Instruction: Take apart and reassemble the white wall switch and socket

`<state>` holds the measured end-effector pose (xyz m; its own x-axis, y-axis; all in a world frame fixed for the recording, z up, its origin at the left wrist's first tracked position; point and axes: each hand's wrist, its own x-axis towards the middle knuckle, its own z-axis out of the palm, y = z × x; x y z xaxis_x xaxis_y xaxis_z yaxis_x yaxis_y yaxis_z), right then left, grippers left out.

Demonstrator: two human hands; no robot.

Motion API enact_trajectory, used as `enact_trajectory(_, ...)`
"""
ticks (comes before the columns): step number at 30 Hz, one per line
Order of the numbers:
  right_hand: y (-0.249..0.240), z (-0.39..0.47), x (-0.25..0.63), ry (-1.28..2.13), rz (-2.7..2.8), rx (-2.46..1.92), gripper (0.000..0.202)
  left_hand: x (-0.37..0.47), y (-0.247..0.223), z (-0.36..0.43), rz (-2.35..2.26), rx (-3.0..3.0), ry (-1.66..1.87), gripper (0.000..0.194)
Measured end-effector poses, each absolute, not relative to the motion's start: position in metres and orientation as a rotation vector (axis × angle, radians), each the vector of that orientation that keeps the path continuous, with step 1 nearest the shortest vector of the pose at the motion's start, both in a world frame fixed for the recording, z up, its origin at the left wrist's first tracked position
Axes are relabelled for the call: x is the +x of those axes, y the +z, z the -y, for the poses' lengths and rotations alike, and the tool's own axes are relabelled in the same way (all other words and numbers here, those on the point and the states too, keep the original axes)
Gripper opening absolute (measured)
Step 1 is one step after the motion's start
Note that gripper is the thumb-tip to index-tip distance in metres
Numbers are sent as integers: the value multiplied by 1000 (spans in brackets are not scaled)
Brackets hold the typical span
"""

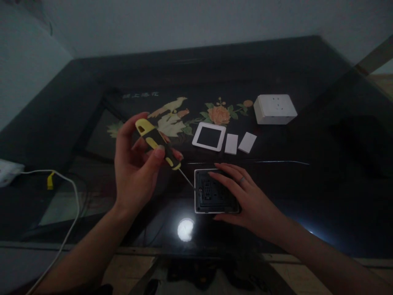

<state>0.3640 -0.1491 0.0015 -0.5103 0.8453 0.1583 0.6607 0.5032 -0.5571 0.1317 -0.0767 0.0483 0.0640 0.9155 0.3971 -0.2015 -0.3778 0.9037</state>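
My left hand [138, 168] is closed around the handle of a yellow and dark grey screwdriver [159, 143]. Its thin shaft slants down to the right, with the tip by a screw at the left side of a wall switch [211, 194]. The switch is a square unit with a white rim and a dark inside, lying on the table. My right hand [239, 192] grips the switch by its right part, fingers along the top and thumb at the lower edge. Beyond it lie a white square frame [195, 139] and two small white rectangular plates [231, 144] [247, 142].
A white socket box [276, 110] stands at the back right of the dark glossy table [310, 196], which has a bird and flower picture. At the left edge, a white cable [75, 192] with a yellow tag [50, 181] runs from a white plug block [9, 172].
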Motion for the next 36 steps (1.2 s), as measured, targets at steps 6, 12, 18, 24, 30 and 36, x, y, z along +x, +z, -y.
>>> enact_trajectory(6, 1, 149, 364, 581, 2331, -1242, 82, 134, 39, 87, -813, 1517, 1520, 48)
enact_trajectory(12, 1, 149, 364, 574, 2336, -1237, 83, 132, 36, 84, -799, 1545, 1615, 49)
enact_trajectory(18, 1, 149, 365, 561, 2344, -1232, 82, 132, 36, 84, -780, 1563, 1626, 49)
enact_trajectory(24, 2, 150, 364, 548, 2358, -1232, 82, 133, 36, 85, -752, 1642, 1615, 50)
enact_trajectory(30, 3, 150, 365, 559, 2355, -1241, 81, 127, 40, 89, -544, 1843, 1616, 64)
enact_trajectory(36, 2, 148, 364, 549, 2359, -1222, 81, 127, 50, 95, -465, 2003, 1515, 83)
